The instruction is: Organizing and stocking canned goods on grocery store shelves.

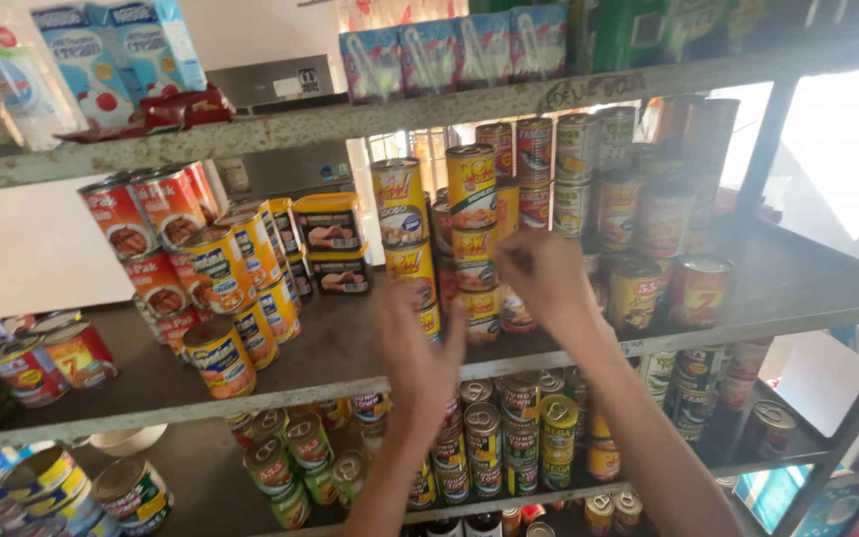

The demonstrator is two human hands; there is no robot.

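Both hands up at yellow cans (474, 234) on shelf (350, 348). Left hand (420, 343) fingers spread, touching stack; right hand (541, 278) fingers curled, grip unclear. Steady tall stacks, go slow imo.

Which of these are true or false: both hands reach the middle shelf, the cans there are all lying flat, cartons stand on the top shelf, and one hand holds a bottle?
1. Both the left hand and right hand reach the stacked yellow cans on the middle shelf. True.
2. All cans there lie flat. False: most stand upright in stacks.
3. Blue and white cartons stand on the top shelf. True.
4. One hand holds a bottle. False: the hands are at cans; no bottle shows in them.
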